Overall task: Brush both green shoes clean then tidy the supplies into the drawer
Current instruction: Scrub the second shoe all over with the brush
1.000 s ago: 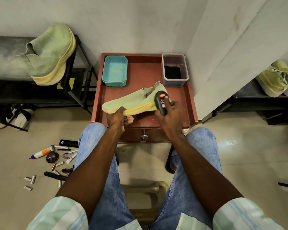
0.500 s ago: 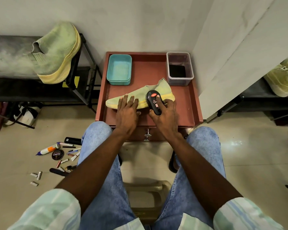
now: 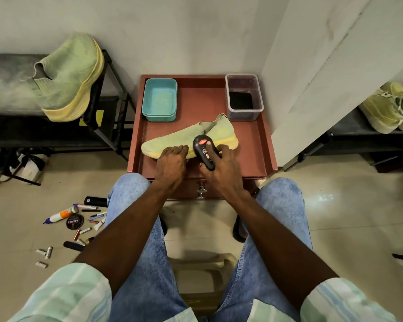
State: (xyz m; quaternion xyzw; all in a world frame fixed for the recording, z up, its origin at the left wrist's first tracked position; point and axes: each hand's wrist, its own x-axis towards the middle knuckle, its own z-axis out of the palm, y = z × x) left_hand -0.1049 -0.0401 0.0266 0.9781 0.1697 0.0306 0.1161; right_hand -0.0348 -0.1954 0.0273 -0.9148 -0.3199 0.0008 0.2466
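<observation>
Green shoe (image 3: 186,138) lay on its side on the red tray-top table (image 3: 254,154), toe to the left. Since a second earlier the left hand (image 3: 172,163) had gone from gripping the sole to pressing flat, fingers straight. Right hand (image 3: 223,168) grasped the black brush (image 3: 204,152), now moved from heel toward midfoot. Judgement: first shoe's brushing under way; second shoe (image 3: 68,77) waited on the rack

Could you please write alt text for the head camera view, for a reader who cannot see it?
A seated person's left hand presses a green shoe flat on a red tray table while the right hand holds a black brush against it.
</observation>
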